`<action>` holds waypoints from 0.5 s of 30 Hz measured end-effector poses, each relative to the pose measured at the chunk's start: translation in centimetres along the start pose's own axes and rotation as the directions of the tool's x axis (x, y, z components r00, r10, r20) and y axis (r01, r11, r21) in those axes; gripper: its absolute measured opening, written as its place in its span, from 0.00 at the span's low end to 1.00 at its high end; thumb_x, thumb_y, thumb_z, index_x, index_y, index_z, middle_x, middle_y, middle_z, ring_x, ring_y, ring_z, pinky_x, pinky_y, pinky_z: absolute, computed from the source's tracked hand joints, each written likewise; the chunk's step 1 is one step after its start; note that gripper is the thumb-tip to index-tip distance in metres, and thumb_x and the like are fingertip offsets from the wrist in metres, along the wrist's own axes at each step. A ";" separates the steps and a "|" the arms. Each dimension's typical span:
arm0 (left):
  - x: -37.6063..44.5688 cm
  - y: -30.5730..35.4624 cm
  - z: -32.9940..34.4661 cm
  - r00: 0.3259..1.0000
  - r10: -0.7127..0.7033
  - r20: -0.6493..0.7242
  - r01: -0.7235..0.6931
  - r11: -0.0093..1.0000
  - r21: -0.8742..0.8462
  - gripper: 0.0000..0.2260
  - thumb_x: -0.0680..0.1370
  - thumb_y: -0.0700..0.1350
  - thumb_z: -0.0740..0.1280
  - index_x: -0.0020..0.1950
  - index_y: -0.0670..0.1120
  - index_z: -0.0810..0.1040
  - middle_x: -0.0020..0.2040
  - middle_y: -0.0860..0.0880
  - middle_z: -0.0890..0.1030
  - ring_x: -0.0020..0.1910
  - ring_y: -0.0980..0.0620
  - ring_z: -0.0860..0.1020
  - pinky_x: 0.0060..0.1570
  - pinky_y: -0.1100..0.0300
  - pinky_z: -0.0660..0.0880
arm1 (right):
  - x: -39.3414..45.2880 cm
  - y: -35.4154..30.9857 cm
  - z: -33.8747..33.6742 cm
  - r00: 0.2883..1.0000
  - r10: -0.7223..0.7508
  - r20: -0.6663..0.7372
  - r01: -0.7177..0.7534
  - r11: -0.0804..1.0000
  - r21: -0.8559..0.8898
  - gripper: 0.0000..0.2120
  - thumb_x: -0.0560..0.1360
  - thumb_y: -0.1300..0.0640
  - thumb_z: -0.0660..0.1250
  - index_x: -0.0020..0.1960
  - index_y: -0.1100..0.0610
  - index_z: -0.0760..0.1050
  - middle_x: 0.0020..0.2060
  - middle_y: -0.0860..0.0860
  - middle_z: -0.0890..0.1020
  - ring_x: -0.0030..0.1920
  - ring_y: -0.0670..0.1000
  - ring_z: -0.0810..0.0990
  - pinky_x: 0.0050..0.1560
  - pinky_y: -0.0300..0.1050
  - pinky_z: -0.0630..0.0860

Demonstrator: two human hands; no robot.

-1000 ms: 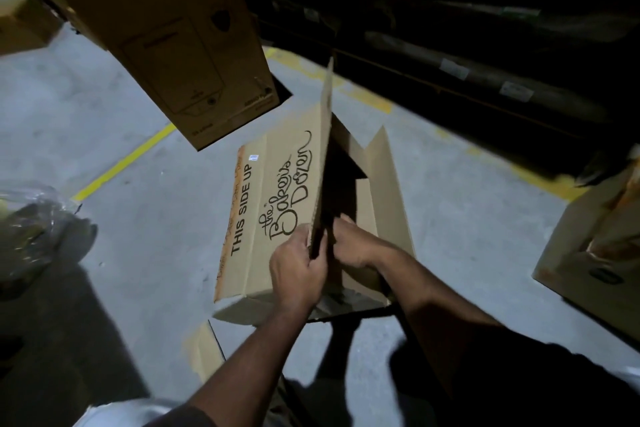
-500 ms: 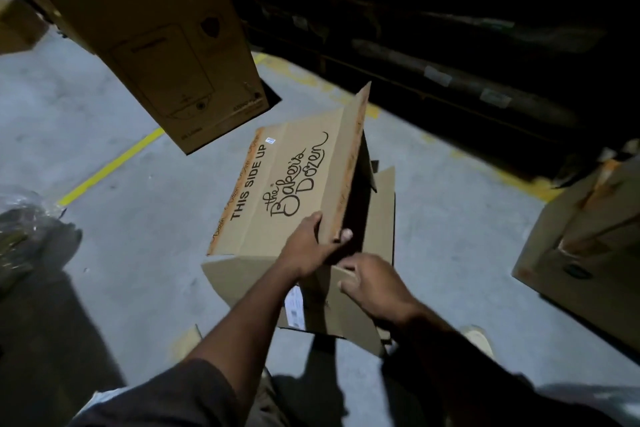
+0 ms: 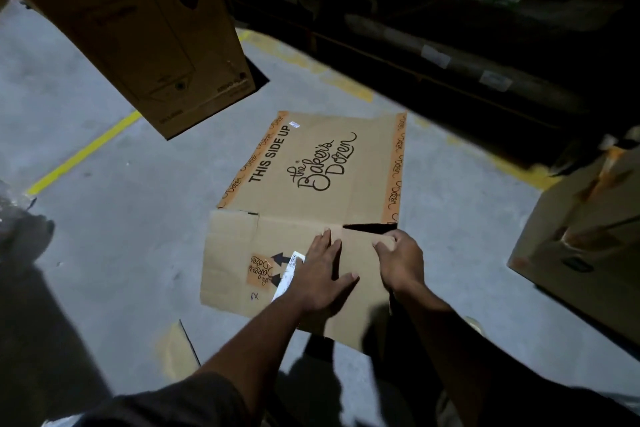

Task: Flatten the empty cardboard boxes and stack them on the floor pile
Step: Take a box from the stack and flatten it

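Head cam: brown printed cardboard box (image 3: 311, 184), "Baker's Dozen" lettering, is lying nearly flat over grey concrete floor (image 3: 121, 218). Left hand (image 3: 320, 279) is pressing palm-down on near panel, fingers straight. Right hand (image 3: 401, 260) is gripping flap edge w/ curled fingers. Tall brown carton (image 3: 138, 28) is standing upper left; another brown carton (image 3: 581, 246) at right.

Matt brown cardboard box (image 3: 311, 180) over smooth grey concrete floor (image 3: 114, 218).
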State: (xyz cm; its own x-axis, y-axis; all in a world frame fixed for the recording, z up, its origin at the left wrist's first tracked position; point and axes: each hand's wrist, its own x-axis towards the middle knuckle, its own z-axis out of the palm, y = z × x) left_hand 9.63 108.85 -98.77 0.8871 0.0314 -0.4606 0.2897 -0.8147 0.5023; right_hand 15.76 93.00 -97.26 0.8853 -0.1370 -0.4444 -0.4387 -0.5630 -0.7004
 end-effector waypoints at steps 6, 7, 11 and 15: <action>1.6 -2.3 2.9 0.988 -0.145 0.051 0.150 0.980 -0.130 0.25 0.82 0.56 0.62 0.79 0.54 0.64 0.83 0.50 0.51 0.82 0.51 0.48 0.78 0.42 0.47 | 2.8 1.8 3.0 0.946 0.311 -0.091 -0.308 0.950 0.042 0.12 0.78 0.53 0.69 0.58 0.57 0.74 0.60 0.58 0.80 0.58 0.62 0.80 0.59 0.55 0.78; 1.3 -3.1 3.2 0.980 -0.192 0.060 0.197 0.975 -0.102 0.25 0.82 0.56 0.62 0.79 0.54 0.64 0.83 0.50 0.53 0.81 0.51 0.50 0.78 0.42 0.47 | 3.1 2.5 3.6 0.928 0.364 -0.083 -0.361 0.931 0.044 0.13 0.77 0.54 0.69 0.58 0.58 0.73 0.60 0.59 0.80 0.58 0.63 0.80 0.60 0.57 0.78; -1.6 -6.6 5.1 0.824 -0.540 -0.169 0.527 0.841 -0.121 0.35 0.70 0.63 0.73 0.71 0.48 0.70 0.71 0.45 0.70 0.72 0.45 0.65 0.67 0.44 0.65 | 3.6 4.2 4.1 0.879 0.477 -0.014 -0.475 0.877 0.079 0.20 0.77 0.56 0.69 0.64 0.62 0.66 0.60 0.61 0.78 0.60 0.64 0.78 0.61 0.56 0.76; -3.6 -6.5 4.9 0.355 -0.907 -0.225 0.658 0.413 -0.629 0.56 0.60 0.60 0.83 0.74 0.33 0.59 0.71 0.34 0.68 0.70 0.35 0.67 0.68 0.41 0.69 | 4.0 3.8 4.3 0.802 0.594 -0.063 -0.581 0.800 0.149 0.28 0.74 0.54 0.74 0.64 0.61 0.61 0.62 0.64 0.77 0.61 0.65 0.76 0.61 0.60 0.76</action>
State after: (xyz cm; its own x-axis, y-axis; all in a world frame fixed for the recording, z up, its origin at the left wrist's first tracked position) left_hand 2.83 111.25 -103.98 0.1330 0.8806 -0.4549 0.9299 0.0480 0.3648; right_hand 17.01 93.78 -104.10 0.4588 -0.4955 -0.7376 -0.8885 -0.2490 -0.3854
